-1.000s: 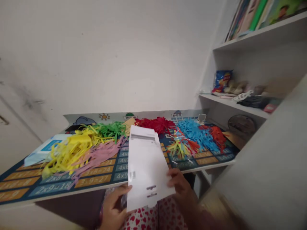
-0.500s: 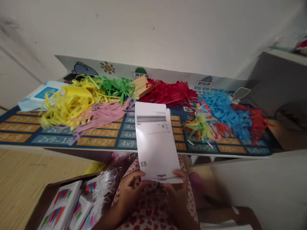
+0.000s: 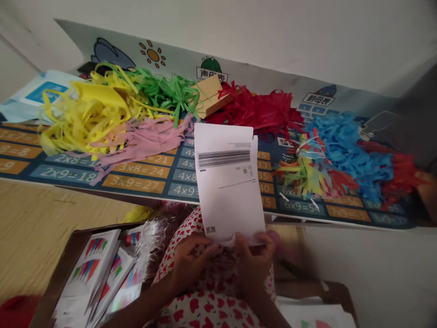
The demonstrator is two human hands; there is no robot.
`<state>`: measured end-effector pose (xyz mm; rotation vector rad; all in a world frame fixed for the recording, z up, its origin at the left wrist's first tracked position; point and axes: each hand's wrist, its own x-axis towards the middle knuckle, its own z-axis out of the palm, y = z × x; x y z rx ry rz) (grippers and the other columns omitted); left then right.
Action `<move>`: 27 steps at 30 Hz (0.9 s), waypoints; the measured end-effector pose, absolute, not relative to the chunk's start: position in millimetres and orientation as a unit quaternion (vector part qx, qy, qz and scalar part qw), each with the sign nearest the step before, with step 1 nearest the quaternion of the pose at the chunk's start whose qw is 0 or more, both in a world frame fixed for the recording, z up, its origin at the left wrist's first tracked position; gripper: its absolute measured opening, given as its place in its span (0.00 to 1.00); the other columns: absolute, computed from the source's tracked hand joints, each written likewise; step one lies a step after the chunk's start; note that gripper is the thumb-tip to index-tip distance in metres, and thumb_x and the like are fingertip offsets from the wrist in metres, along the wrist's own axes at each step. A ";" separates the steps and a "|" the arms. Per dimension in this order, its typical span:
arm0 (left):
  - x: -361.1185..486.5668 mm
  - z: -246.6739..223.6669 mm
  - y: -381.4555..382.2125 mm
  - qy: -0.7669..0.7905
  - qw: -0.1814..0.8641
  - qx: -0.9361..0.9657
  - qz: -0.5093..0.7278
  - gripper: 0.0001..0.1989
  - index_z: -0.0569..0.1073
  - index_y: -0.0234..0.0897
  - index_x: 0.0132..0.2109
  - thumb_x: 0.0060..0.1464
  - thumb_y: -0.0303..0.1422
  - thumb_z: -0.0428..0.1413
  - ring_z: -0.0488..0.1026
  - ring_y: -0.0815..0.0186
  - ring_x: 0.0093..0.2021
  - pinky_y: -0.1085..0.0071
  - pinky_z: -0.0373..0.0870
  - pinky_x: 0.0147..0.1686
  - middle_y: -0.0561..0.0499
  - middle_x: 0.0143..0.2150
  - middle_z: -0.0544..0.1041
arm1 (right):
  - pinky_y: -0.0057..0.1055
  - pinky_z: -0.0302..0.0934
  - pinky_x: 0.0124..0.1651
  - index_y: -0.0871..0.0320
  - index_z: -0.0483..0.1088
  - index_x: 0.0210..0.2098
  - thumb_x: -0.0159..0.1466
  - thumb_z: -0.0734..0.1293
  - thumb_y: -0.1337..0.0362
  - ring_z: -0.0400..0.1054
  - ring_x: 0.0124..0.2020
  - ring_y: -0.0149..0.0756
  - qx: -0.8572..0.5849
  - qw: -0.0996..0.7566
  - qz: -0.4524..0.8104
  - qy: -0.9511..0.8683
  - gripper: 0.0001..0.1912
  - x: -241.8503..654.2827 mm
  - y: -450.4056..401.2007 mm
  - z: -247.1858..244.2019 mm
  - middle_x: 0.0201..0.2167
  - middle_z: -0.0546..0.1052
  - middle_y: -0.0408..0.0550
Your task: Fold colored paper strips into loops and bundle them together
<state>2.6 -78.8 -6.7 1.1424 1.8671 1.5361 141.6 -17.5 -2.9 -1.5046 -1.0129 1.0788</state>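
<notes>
Narrow gaps of bench (image 3: 180, 176) either side of the white card (image 3: 232, 200), red streamers (image 3: 264, 109) behind it, multicoloured tassel (image 3: 309, 175) farther right.

White packet (image 3: 231, 196), lower edge in left grip (image 3: 189, 259) and right grip (image 3: 251, 262), coloured streamers (image 3: 261, 108) beyond

1. Losing the fine print on the white packet (image 3: 232, 205) to its tiny size.
2. Not making out the far-side fingertips of the left hand (image 3: 191, 259) and right hand (image 3: 254, 259) behind its lower edge.
3. Cutting off both forearms at the bottom edge.
4. Cropping the left-side box (image 3: 63, 264) and right-side box (image 3: 300, 287) there too.
5. Showing only a blurred piece of a red object (image 3: 18, 310) in the lower left corner.
6. Covering part of a tan block (image 3: 206, 93) with red strips (image 3: 266, 109).
7. Half hiding a dark object (image 3: 88, 67) behind yellow strips (image 3: 99, 100).
</notes>
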 end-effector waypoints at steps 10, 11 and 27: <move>7.6 -12.8 -79.9 0.682 0.263 0.392 0.559 0.08 0.77 0.38 0.26 0.49 0.35 0.63 0.76 0.68 0.24 0.77 0.73 0.26 0.54 0.23 0.79 | 0.29 0.66 0.34 0.56 0.58 0.38 0.51 0.75 0.55 0.69 0.32 0.34 -0.635 0.496 0.384 -0.450 0.25 136.4 -13.5 1.0 0.33 0.71 0.42; 8.3 -12.8 -79.4 0.677 0.267 0.389 0.565 0.08 0.77 0.38 0.26 0.49 0.35 0.63 0.76 0.68 0.24 0.77 0.73 0.26 0.54 0.23 0.79 | 0.29 0.66 0.34 0.56 0.58 0.38 0.51 0.75 0.56 0.69 0.32 0.34 -0.635 0.498 0.377 -0.455 0.25 136.1 -12.6 1.3 0.33 0.71 0.42; 11.5 -10.5 -78.1 0.690 0.242 0.381 0.565 0.09 0.75 0.37 0.24 0.49 0.34 0.62 0.73 0.70 0.21 0.78 0.69 0.24 0.56 0.21 0.77 | 0.30 0.66 0.36 0.56 0.59 0.41 0.50 0.75 0.55 0.70 0.34 0.34 -0.628 0.460 0.402 -0.482 0.27 138.6 -9.0 8.3 0.35 0.72 0.43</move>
